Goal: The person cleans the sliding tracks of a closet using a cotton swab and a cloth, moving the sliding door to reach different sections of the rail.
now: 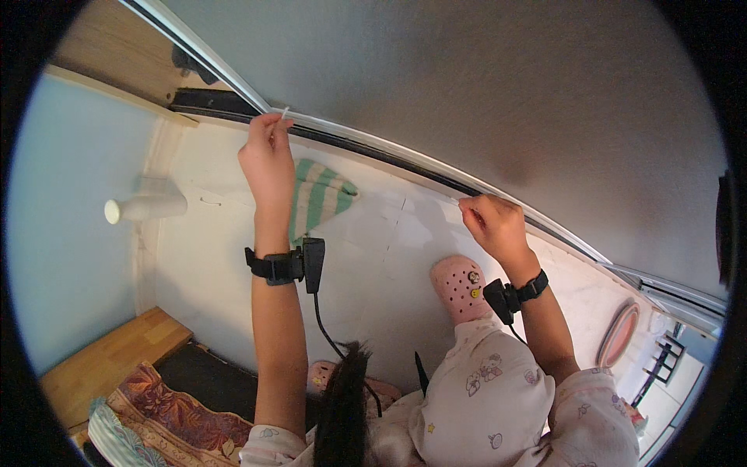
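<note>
My left hand [265, 153] pinches a thin white stick [285, 112] at the lower edge of a large grey sliding door panel [467, 76]. The stick's tip is by the corner of the panel's pale metal frame [373, 138]. Below that frame runs a dark bottom track [373, 150]. Farther right, my right hand [496, 225] is against the same lower edge with its fingers curled. Whether something small sits between those fingers I cannot tell. Each wrist wears a black strap with a cabled device.
On the pale floor lies a green-and-white striped cloth [321, 198]. A white bottle-shaped container [149, 208] is near the blue wall [76, 204]. At lower left is a wooden surface [117, 344] with patterned fabric [169, 408]. My pink clog [458, 286] and a round pink basin [620, 335] are to the right.
</note>
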`<move>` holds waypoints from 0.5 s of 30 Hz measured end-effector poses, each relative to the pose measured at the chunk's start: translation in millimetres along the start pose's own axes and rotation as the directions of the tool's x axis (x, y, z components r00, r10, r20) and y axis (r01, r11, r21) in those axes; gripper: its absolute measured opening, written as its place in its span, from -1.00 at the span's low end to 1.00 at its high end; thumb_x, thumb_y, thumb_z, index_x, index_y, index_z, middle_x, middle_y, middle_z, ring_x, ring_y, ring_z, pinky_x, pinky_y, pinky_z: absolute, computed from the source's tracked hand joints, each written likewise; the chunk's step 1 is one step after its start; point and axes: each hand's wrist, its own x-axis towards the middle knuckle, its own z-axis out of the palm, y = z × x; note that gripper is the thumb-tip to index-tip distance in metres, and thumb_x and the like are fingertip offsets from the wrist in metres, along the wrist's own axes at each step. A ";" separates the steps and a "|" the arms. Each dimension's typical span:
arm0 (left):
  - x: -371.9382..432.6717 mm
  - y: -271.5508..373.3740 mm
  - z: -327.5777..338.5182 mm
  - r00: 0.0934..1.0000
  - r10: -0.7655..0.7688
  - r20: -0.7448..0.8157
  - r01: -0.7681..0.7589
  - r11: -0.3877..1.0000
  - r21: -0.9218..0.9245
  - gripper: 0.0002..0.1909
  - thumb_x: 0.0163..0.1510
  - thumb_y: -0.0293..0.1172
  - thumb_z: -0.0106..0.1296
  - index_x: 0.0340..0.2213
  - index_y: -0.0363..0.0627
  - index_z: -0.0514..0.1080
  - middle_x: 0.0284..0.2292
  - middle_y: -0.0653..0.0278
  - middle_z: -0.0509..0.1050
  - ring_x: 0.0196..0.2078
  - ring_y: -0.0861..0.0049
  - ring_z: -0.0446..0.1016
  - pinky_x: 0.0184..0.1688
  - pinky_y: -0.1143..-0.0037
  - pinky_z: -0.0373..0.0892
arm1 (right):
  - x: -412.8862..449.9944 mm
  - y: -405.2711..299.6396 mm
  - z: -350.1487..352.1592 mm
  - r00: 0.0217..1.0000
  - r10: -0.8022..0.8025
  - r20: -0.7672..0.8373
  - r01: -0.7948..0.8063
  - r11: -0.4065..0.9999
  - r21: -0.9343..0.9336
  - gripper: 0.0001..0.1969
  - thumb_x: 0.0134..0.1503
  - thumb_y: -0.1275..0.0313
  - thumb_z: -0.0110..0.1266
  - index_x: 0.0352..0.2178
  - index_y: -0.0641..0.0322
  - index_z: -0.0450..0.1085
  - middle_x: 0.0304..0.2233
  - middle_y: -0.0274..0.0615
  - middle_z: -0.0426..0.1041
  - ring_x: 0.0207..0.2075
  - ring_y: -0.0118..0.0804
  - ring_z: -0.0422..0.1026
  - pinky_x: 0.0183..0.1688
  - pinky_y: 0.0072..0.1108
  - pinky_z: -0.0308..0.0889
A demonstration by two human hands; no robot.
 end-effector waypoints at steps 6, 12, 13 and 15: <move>1.7 -19.0 9.3 0.995 0.102 0.003 -0.098 0.946 0.309 -0.89 0.02 -0.48 -0.05 -0.38 -0.24 0.40 -0.57 0.09 0.50 -0.51 0.14 0.49 -0.44 0.34 0.39 | -3.0 6.4 -5.6 0.999 -0.030 -0.036 0.032 0.999 0.029 -0.91 -0.13 0.58 0.15 -0.52 0.21 0.40 -0.65 -0.24 0.44 -0.68 -0.37 0.38 -0.60 -0.60 0.29; -8.0 -10.4 19.2 0.993 0.113 0.035 -0.118 0.933 0.341 -0.91 0.03 -0.46 -0.06 -0.42 -0.21 0.39 -0.61 0.05 0.47 -0.52 0.11 0.48 -0.47 0.29 0.40 | -11.2 8.6 -8.0 1.000 -0.013 -0.015 0.013 1.000 0.028 -0.92 -0.12 0.56 0.13 -0.53 0.18 0.38 -0.63 -0.24 0.44 -0.63 -0.31 0.42 -0.57 -0.55 0.32; -13.8 -5.5 23.2 0.991 0.099 0.091 -0.126 0.920 0.370 -0.92 0.03 -0.46 -0.06 -0.42 -0.21 0.38 -0.61 0.05 0.47 -0.52 0.11 0.48 -0.47 0.29 0.39 | -13.0 9.8 -8.9 1.000 0.000 0.008 0.000 1.000 0.014 -0.91 -0.11 0.54 0.11 -0.52 0.15 0.36 -0.61 -0.25 0.44 -0.58 -0.25 0.45 -0.53 -0.51 0.34; -31.5 5.7 32.5 0.987 0.101 0.127 -0.142 0.916 0.375 -0.92 0.03 -0.47 -0.07 -0.42 -0.20 0.37 -0.61 0.06 0.47 -0.52 0.12 0.48 -0.48 0.28 0.40 | -15.8 13.6 -8.4 1.000 -0.008 0.007 0.008 1.000 0.019 -0.91 -0.11 0.54 0.12 -0.52 0.14 0.37 -0.61 -0.25 0.44 -0.58 -0.25 0.44 -0.53 -0.50 0.34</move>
